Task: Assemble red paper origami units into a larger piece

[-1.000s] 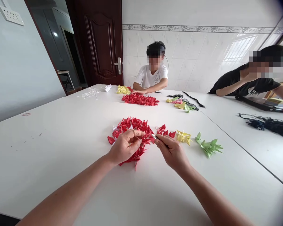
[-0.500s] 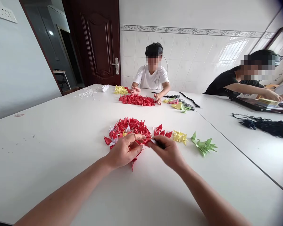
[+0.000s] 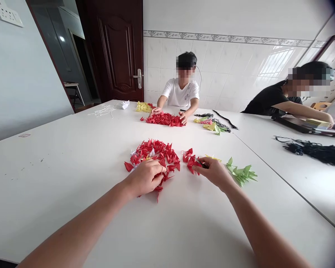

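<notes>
My left hand [image 3: 146,176] is curled over the near side of a heap of red paper cranes [image 3: 156,147], with a few white and yellow ones mixed in. Its fingertips are closed among the cranes, and what they pinch is hidden. In my right hand [image 3: 216,171] is a thin dark tool [image 3: 203,165] with a narrow pointed tip; its exact kind does not show. The tip lies over a short row of red paper cranes [image 3: 190,158], which the fingers touch. Yellow paper cranes [image 3: 213,158] are partly covered by this hand. Green paper cranes [image 3: 241,173] lie to its right.
Across the white table [image 3: 72,178], a person in a white shirt [image 3: 181,91] has both hands around another red crane heap [image 3: 166,119]. At the right, a person in black [image 3: 264,96] reaches into a dark case [image 3: 293,124]. Black tassels [image 3: 321,150] lie near the right edge.
My hands have moved apart: the left down onto the crane heap, the right rightward with the tool to the small red row. The person opposite has drawn both hands in around their heap.
</notes>
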The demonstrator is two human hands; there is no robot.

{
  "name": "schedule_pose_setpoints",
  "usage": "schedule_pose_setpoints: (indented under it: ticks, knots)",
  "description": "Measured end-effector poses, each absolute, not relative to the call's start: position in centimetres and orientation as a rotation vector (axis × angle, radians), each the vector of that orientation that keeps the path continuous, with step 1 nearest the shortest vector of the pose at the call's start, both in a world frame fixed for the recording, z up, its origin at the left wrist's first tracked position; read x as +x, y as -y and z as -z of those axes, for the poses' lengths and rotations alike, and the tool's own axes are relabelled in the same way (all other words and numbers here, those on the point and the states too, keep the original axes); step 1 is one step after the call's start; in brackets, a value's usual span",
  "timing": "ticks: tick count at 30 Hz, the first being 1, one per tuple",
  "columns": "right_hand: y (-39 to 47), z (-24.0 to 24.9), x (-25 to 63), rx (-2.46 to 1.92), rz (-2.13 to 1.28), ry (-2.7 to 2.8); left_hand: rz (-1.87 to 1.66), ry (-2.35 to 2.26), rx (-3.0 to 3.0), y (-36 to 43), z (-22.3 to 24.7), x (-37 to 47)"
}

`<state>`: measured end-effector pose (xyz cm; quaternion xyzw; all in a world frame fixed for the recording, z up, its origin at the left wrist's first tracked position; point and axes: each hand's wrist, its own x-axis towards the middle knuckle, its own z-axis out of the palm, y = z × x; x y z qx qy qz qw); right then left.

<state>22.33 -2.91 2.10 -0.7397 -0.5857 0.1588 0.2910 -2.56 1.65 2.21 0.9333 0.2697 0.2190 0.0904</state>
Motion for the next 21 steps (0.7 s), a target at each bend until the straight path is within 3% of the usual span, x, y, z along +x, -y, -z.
schedule_pose_setpoints:
  ticks: [10, 21]
  knots:
    - [2.5, -1.6, 18.9, -1.959, 0.046, 1.746, -0.676, -0.896, 2.702, -2.1, -3.0, -3.0]
    - [-1.7, -0.5, 16.3, -2.056, 0.093, 1.814, -0.818, -0.886, 2.513, -2.5, -3.1, -3.6]
